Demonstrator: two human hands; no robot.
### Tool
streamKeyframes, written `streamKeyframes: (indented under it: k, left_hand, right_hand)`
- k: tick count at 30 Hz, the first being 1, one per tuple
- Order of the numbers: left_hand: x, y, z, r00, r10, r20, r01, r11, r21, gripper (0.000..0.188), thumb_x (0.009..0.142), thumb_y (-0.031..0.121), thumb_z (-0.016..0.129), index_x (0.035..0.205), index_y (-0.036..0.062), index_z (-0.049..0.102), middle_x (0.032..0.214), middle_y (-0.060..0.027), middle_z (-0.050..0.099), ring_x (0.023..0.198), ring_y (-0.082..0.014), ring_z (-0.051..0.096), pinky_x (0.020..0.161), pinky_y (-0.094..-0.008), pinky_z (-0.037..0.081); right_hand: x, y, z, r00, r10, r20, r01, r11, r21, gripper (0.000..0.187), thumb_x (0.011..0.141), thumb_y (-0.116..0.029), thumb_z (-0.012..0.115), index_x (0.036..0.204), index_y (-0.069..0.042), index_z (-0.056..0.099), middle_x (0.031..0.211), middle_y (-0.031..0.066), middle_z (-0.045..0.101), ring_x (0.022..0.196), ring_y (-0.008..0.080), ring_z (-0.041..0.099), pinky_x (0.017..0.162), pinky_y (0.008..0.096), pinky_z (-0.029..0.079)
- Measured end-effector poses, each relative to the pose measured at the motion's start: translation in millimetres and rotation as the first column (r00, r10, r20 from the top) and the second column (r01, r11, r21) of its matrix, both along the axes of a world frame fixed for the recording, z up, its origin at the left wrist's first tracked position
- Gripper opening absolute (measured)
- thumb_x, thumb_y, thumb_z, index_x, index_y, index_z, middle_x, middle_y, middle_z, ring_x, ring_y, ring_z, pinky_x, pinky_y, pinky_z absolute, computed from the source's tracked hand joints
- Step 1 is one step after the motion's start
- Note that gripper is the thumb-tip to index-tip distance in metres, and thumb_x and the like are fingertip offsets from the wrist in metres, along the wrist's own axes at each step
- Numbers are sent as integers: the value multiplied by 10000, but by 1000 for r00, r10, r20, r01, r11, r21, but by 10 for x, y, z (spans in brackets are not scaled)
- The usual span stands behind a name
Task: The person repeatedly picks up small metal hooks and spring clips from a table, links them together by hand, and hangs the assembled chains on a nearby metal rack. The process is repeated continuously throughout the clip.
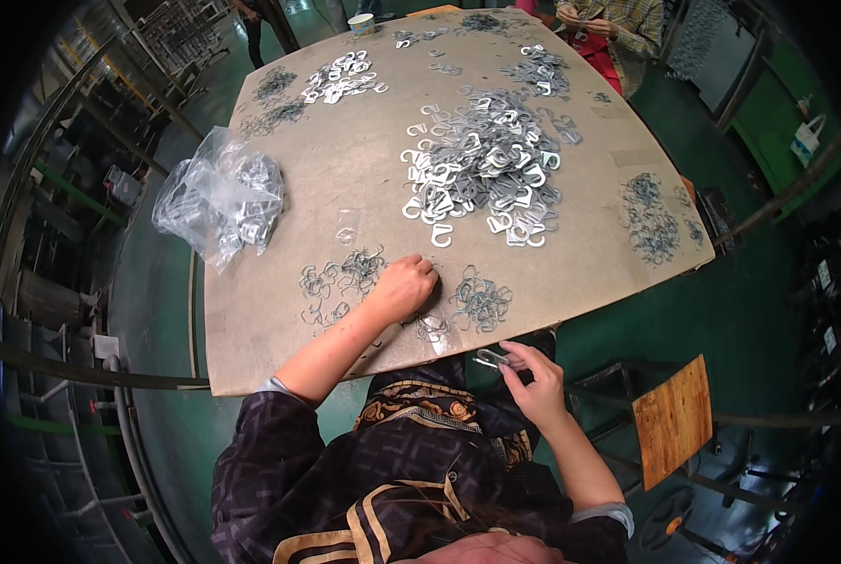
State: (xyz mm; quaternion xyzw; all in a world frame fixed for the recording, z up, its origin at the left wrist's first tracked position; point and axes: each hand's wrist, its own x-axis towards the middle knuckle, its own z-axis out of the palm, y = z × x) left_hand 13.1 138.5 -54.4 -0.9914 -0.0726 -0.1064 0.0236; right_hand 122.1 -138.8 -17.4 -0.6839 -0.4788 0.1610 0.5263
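My left hand (404, 287) rests curled on the worn table top (345, 169), fingers down on a scatter of thin bent wire clips (345, 277); I cannot tell whether it grips one. My right hand (533, 376) is below the table's near edge, over my lap, pinching a small silvery metal piece (489, 357) between thumb and fingers. A second cluster of wire clips (482, 303) lies just right of my left hand. Beyond them spreads a large heap of flat shiny metal hooks (482, 164).
A clear plastic bag (218, 197) holding metal parts hangs over the table's left edge. More piles of parts lie at the far end (341, 77) and right edge (651, 218). Another person (608, 28) works at the far corner. A wooden-seated stool (672, 418) stands to my right.
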Motion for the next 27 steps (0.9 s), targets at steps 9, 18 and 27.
streamKeyframes:
  k: [9,18,27]
  left_hand:
    - [136,67,68,993,-109,34,106,991,77,110,754,129,559,710,58,631,808,-80,625,860,-233,581,749,-339,495]
    - [236,-90,301,997,36,70,6,854,-520,58,746,96,654,761,42,667,843,-85,677,863,-251,614,712,-360,497]
    - [15,-1049,545,972,-91,217,228,137,-964,89,827,90,718,890,34,688,998,-76,608,996,-220,571,935,-329,422]
  right_hand:
    - [7,-20,51,998,-27,-60,27,1000,-10,340,800,52,670,1134,8,624,939,153,684,786,212,698,686,298,559]
    - [11,-9,31,997,-45,-56,44,999,-22,380,803,43,667,1174,-11,606,861,132,682,748,206,693,673,302,558]
    - [16,-37,49,998,-53,-16,54,999,4,457,783,49,685,1219,-24,569,820,121,686,724,219,700,656,315,563]
